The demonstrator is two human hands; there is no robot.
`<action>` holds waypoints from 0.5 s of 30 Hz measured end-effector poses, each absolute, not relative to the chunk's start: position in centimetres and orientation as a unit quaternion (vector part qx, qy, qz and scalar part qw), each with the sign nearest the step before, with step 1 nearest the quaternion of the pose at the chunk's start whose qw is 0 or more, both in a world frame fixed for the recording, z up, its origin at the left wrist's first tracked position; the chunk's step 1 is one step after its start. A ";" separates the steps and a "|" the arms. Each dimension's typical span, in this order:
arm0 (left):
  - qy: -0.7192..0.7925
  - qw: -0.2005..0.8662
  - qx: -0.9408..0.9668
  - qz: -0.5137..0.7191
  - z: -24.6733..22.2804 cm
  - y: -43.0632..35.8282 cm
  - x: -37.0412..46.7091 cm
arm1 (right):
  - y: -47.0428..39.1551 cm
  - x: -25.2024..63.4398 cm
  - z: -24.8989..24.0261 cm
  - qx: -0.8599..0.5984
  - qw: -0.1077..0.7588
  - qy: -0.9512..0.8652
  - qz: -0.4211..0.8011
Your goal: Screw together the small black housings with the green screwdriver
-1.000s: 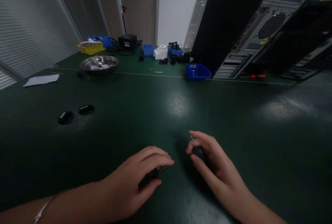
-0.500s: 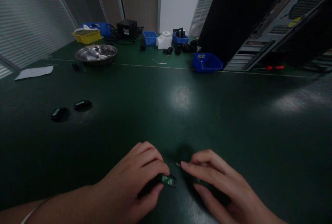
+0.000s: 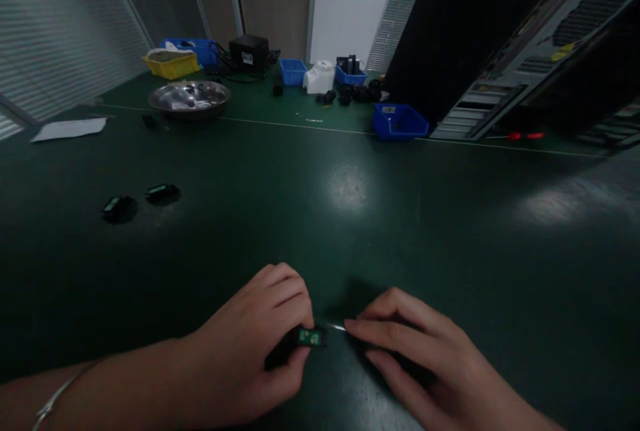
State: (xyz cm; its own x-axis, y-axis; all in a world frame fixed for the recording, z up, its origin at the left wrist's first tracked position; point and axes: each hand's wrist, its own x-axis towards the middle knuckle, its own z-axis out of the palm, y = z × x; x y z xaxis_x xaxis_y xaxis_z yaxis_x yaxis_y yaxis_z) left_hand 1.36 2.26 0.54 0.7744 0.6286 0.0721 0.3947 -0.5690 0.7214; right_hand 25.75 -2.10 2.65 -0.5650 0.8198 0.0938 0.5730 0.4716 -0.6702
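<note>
My left hand (image 3: pixel 270 338) is closed on a small black casing with a green circuit board (image 3: pixel 311 337) showing at its end. Thumb and fingers pinch it from both sides, low over the dark green table. Just to the right, my right hand (image 3: pixel 415 358) pinches a thin, shiny metal tool (image 3: pixel 337 328); its rear part is hidden by the fingers. The tool's tip points left at the board end of the casing, apparently a small gap away. Further left lie two similar black casings (image 3: pixel 119 208) with pale green tops.
A steel bowl (image 3: pixel 190 99) holding small parts stands at the back left, near a white paper sheet (image 3: pixel 70 128) and a yellow basket (image 3: pixel 173 66). A blue bin (image 3: pixel 399 122) sits beside a large computer case (image 3: pixel 480 94). Red-handled tools (image 3: pixel 525 136) lie at the right.
My left hand has moved a little left with the black casing. More of the metal tool shows beyond my right fingers, its tip further left. The view has shifted slightly.
</note>
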 end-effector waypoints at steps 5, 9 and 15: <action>0.289 0.353 0.879 0.137 0.7 2.3 1.3 | -2.1 25.5 2.9 -0.416 0.197 -0.827 0.323; 0.288 0.351 0.882 0.124 0.8 2.3 1.3 | -2.3 25.4 2.9 -0.418 0.200 -0.824 0.325; 0.272 0.345 0.889 0.125 0.8 2.5 1.3 | -2.3 25.2 2.7 -0.418 0.195 -0.826 0.325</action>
